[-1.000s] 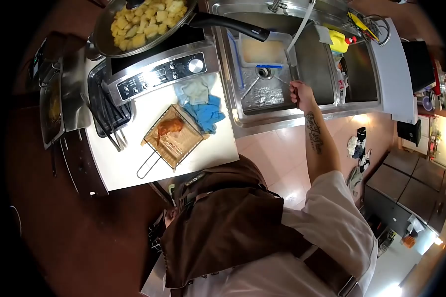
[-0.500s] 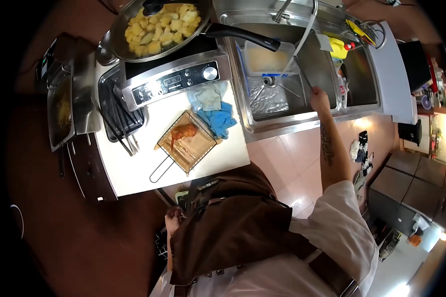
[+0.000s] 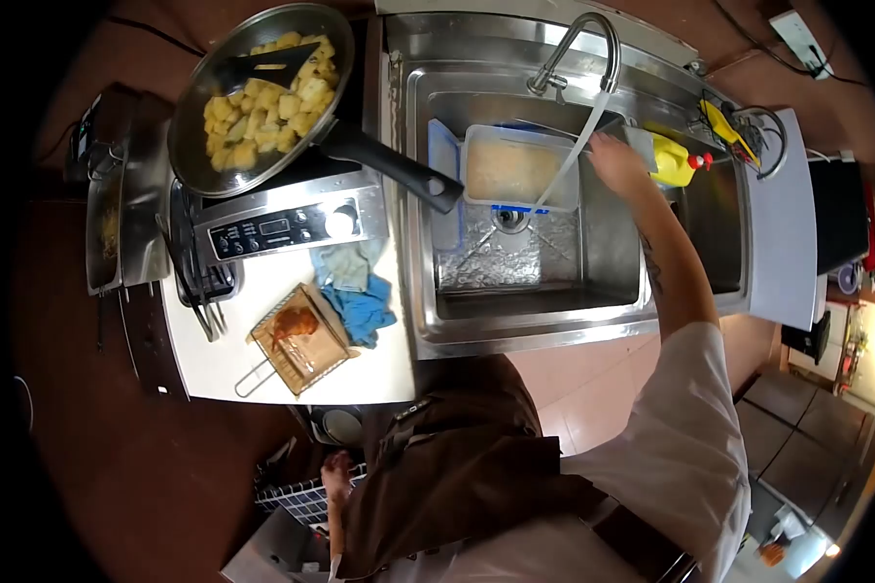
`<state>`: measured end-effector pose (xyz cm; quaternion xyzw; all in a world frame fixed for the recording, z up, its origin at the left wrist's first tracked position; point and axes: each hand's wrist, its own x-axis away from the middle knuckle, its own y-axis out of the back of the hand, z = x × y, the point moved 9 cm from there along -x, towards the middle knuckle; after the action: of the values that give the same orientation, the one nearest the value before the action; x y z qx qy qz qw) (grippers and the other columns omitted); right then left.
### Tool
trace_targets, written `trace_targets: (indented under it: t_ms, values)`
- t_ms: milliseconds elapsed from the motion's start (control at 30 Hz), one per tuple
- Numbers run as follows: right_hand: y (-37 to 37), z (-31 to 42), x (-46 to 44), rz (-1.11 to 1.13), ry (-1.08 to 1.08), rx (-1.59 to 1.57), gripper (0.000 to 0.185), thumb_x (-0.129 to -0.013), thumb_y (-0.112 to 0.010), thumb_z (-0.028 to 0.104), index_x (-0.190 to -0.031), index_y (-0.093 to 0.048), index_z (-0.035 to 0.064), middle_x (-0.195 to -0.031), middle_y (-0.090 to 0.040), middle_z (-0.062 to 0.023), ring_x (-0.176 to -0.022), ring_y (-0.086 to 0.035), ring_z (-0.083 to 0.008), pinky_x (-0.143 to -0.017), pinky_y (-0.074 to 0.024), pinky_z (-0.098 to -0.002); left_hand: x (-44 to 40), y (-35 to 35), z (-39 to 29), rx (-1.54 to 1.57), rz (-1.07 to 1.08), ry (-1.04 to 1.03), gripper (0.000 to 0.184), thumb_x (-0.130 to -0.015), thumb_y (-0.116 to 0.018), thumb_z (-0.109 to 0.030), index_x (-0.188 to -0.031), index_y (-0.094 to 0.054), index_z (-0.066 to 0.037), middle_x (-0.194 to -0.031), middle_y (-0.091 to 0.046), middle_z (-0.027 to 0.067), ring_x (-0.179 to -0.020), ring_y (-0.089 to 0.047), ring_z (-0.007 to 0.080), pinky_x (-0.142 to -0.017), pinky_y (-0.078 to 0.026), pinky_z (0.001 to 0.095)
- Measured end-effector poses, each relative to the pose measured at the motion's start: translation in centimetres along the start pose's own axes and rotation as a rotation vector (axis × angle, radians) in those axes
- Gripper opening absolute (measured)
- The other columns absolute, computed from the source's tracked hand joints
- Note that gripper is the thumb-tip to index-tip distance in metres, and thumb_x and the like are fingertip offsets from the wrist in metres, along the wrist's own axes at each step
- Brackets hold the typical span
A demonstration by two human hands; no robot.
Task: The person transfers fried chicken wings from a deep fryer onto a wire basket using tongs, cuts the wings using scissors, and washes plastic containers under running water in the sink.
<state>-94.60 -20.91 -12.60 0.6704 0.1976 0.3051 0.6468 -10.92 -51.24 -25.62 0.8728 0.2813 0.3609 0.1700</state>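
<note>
My right hand (image 3: 617,163) reaches over the double sink (image 3: 612,262), just right of the running water (image 3: 572,160). Its fingers are closed around a long, thin, blade-like utensil (image 3: 544,131), mostly hidden by the hand and the stream. Close by, a clear plastic container (image 3: 520,170) of cloudy, pale contents stands in the left basin under the curved faucet (image 3: 608,49). Down beside the brown apron hangs my left hand (image 3: 336,474), above a checked basket (image 3: 306,500). Its fingers are too small and dark to make out.
A long-handled pan (image 3: 262,107) of yellow cubed food, with a black utensil over it, sits on the cooktop (image 3: 282,228). In front are a paper-lined wire basket (image 3: 311,355) with a browned food piece, and a blue cloth (image 3: 360,306). A yellow bottle (image 3: 671,160) stands at the sink's right.
My view has shifted, bringing more of the sink and faucet in. My right hand has moved farther back toward the faucet, and the utensil has swung leftward. My left hand stays low.
</note>
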Motion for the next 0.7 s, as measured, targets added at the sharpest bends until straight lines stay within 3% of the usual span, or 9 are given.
trace_targets:
  t_ms: [133,233,300,367,433,500,567,633,700]
  values:
    - [-2.8,1.3,-7.6,0.122,0.159,-0.026,0.032,-0.095,-0.046,0.022,-0.12,-0.051,0.0026,-0.122,-0.06,-0.0231,-0.115,-0.058,-0.0383,-0.101,-0.0451,-0.0446,3.6,-6.4,0.9,-0.061,-0.001,0.319,0.024,-0.093,-0.059,-0.019,-0.109,-0.066,-0.002,-0.09,-0.072,0.0114,-0.084,-0.07,0.0229,-0.071,-0.054,0.0314]
    - [-3.8,0.8,-10.5,0.178,0.161,-0.014,0.03,-0.097,-0.048,0.023,-0.118,-0.052,0.0016,-0.117,-0.062,-0.0232,-0.111,-0.059,-0.0394,-0.098,-0.0481,-0.045,5.5,-7.5,-2.1,-0.01,0.007,0.304,0.022,-0.093,-0.058,-0.017,-0.109,-0.066,-0.004,-0.09,-0.071,0.013,-0.089,-0.07,0.0225,-0.074,-0.053,0.0311]
    - [-3.8,0.4,-10.6,0.276,0.175,0.056,0.034,-0.095,-0.053,0.022,-0.123,-0.052,0.0036,-0.119,-0.062,-0.0228,-0.111,-0.06,-0.039,-0.095,-0.049,-0.0449,6.3,-7.6,-8.0,-0.012,-0.012,0.353,0.023,-0.093,-0.059,-0.02,-0.107,-0.065,-0.004,-0.079,-0.068,0.0099,-0.077,-0.067,0.017,-0.068,-0.052,0.0303]
    - [-4.3,-1.0,-11.0,0.182,0.197,-0.117,0.037,-0.095,-0.054,0.021,-0.128,-0.05,0.0048,-0.118,-0.063,-0.023,-0.109,-0.061,-0.0391,-0.093,-0.0493,-0.0456,7.0,-8.0,-10.0,0.068,-0.001,0.501,0.023,-0.093,-0.06,-0.022,-0.106,-0.066,-0.004,-0.075,-0.066,0.0074,-0.073,-0.064,0.0147,-0.065,-0.05,0.0295]
    - [-2.7,-1.5,-11.3,0.057,0.217,-0.288,0.039,-0.095,-0.055,0.021,-0.13,-0.049,0.0051,-0.116,-0.064,-0.0229,-0.109,-0.062,-0.0391,-0.092,-0.0491,-0.0456,7.0,-8.5,-8.8,0.054,-0.065,0.369,0.025,-0.092,-0.061,-0.023,-0.106,-0.067,-0.003,-0.075,-0.067,0.0078,-0.071,-0.064,0.0148,-0.065,-0.049,0.0285]
    - [-1.2,-3.9,-12.7,-0.033,0.142,-0.414,0.04,-0.097,-0.049,0.028,-0.132,-0.044,0.0085,-0.113,-0.064,-0.0207,-0.108,-0.061,-0.0415,-0.09,-0.048,-0.0471,6.9,-8.8,-9.6,0.045,-0.036,0.51,0.028,-0.092,-0.063,-0.025,-0.109,-0.067,-0.002,-0.081,-0.07,0.0092,-0.073,-0.065,0.0149,-0.067,-0.05,0.0281]
    - [-1.1,-5.8,-12.9,-0.161,0.077,-0.354,0.037,-0.098,-0.051,0.029,-0.126,-0.047,0.0059,-0.111,-0.064,-0.0217,-0.104,-0.06,-0.0444,-0.086,-0.048,-0.0478,6.4,-9.0,-8.5,0.072,-0.139,0.375,0.03,-0.09,-0.065,-0.025,-0.109,-0.066,-0.002,-0.087,-0.072,0.0097,-0.079,-0.066,0.0142,-0.071,-0.051,0.0283]
    - [-2.3,-6.7,-11.3,-0.062,0.011,-0.252,0.034,-0.098,-0.051,0.031,-0.118,-0.052,0.0039,-0.107,-0.064,-0.0236,-0.099,-0.06,-0.0455,-0.082,-0.0481,-0.0482,5.9,-8.5,-10.7,0.15,-0.091,0.504,0.031,-0.09,-0.067,-0.026,-0.108,-0.066,-0.002,-0.091,-0.072,0.0101,-0.087,-0.067,0.0144,-0.075,-0.051,0.0295]
    - [-1.6,-4.8,-5.3,-0.201,0.045,-0.242,0.028,-0.098,-0.052,0.028,-0.104,-0.056,0.0017,-0.091,-0.064,-0.0229,-0.084,-0.061,-0.0423,-0.075,-0.048,-0.048,5.4,-8.7,-9.7,0.182,-0.074,0.497,0.031,-0.091,-0.065,-0.027,-0.109,-0.066,-0.002,-0.092,-0.072,0.0101,-0.087,-0.068,0.0164,-0.077,-0.052,0.031]
